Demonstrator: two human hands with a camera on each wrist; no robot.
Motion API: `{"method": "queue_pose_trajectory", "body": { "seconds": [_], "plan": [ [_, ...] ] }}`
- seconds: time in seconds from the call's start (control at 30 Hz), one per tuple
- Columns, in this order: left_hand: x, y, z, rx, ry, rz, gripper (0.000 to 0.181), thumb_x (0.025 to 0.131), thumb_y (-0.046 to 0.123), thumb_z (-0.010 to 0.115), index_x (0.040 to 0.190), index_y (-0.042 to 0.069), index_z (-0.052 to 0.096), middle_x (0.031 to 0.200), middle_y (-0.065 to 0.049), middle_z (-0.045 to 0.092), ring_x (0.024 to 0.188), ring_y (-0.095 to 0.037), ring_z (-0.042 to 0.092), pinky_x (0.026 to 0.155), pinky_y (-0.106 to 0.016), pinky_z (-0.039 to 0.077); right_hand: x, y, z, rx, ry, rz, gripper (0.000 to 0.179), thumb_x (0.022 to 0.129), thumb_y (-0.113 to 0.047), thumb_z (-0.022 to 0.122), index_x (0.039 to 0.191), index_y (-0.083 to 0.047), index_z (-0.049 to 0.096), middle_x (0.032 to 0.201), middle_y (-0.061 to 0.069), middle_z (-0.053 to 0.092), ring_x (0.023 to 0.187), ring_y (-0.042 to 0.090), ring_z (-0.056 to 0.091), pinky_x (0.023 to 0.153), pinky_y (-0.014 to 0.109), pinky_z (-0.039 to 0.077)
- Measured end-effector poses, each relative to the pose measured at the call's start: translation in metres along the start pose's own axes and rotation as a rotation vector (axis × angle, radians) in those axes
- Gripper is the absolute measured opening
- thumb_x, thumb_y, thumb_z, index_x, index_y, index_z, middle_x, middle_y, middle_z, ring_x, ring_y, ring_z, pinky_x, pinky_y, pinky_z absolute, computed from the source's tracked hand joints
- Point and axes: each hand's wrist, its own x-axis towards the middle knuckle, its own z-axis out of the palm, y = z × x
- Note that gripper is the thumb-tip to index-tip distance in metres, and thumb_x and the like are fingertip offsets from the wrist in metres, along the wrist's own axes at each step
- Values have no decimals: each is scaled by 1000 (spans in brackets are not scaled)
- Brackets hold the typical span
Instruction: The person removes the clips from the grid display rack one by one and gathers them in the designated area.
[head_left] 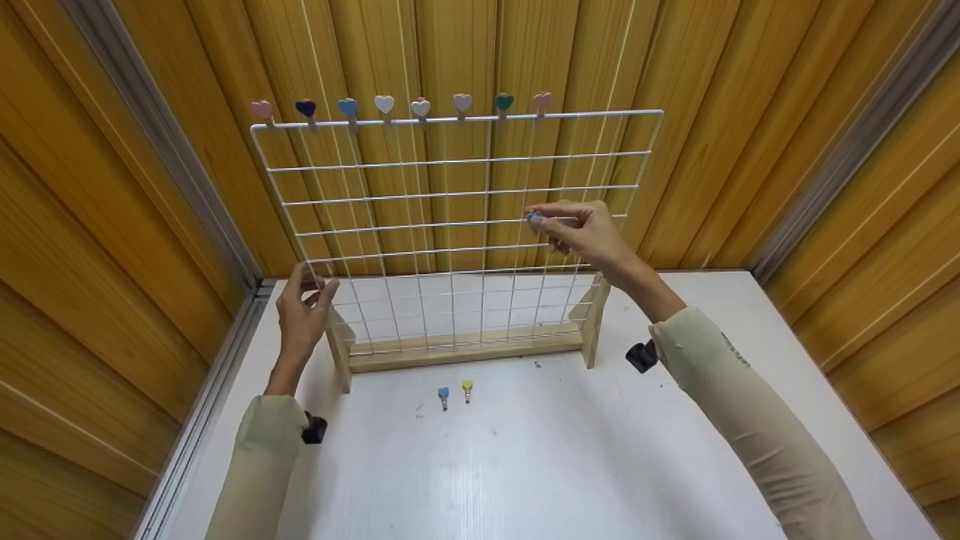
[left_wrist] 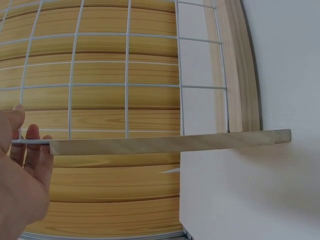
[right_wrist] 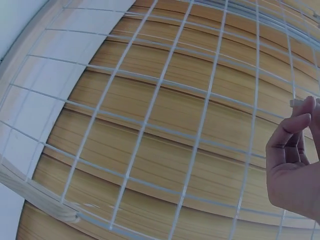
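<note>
A white wire grid panel (head_left: 600,114) stands upright in a wooden base (head_left: 465,358). My left hand (head_left: 304,307) holds the panel's left edge wire, just above the wooden side post (left_wrist: 170,144) in the left wrist view. Between thumb and index finger, my right hand (head_left: 592,234) pinches a small clip with a blue heart (head_left: 534,218), in front of the grid's right half. Its pale end (right_wrist: 298,103) pokes out past the fingertips in the right wrist view. Several heart clips line the top wire, from a pink one (head_left: 261,109) at left to another pink one (head_left: 542,102).
On the white table (head_left: 480,480), a blue heart clip (head_left: 443,396) and a yellow heart clip (head_left: 467,389) lie in front of the base. Wood-look panel walls (head_left: 750,150) rise behind and at both sides. Black wrist cameras (head_left: 642,357) sit at both cuffs.
</note>
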Motion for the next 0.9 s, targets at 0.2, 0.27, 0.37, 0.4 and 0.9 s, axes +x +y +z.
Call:
{"method": "queue_pose_trajectory", "body": {
  "seconds": [0.2, 0.27, 0.37, 0.4, 0.9],
  "plan": [
    [0, -1, -1, -6, 5, 5, 33, 98, 11, 68, 128, 1, 56, 105, -11, 60, 107, -18, 62, 91, -12, 51, -4, 21, 10, -31, -56, 35, 32, 100, -8, 64, 128, 8, 66, 88, -8, 75, 63, 6, 61, 58, 17, 51],
    [0, -2, 0, -5, 11, 11, 32, 98, 11, 69, 126, 1, 56, 104, -10, 60, 106, -16, 62, 91, -13, 51, -6, 28, 13, -34, -63, 46, 32, 101, -10, 64, 128, 6, 67, 86, -10, 74, 63, 6, 61, 58, 17, 50],
    [1, -3, 1, -12, 15, 26, 32, 97, 9, 69, 126, 1, 57, 103, -9, 60, 105, -16, 61, 89, -11, 51, -9, 41, 18, -36, -77, 63, 31, 101, -11, 64, 129, 4, 68, 87, -7, 73, 64, 7, 60, 58, 17, 49],
    [1, -3, 1, -11, 16, 32, 32, 97, 10, 70, 125, 0, 57, 102, -9, 60, 104, -16, 61, 88, -11, 51, -10, 46, 20, -34, -81, 71, 31, 101, -11, 64, 129, 2, 68, 88, -6, 73, 65, 7, 60, 58, 17, 49],
    [-1, 2, -2, -13, 24, 33, 35, 97, 11, 69, 128, 0, 57, 106, -19, 62, 108, -26, 64, 98, -33, 57, -35, 130, 62, -71, -113, 201, 32, 101, -17, 66, 127, 1, 69, 98, 12, 74, 67, 8, 59, 60, 20, 50]
  ]
}}
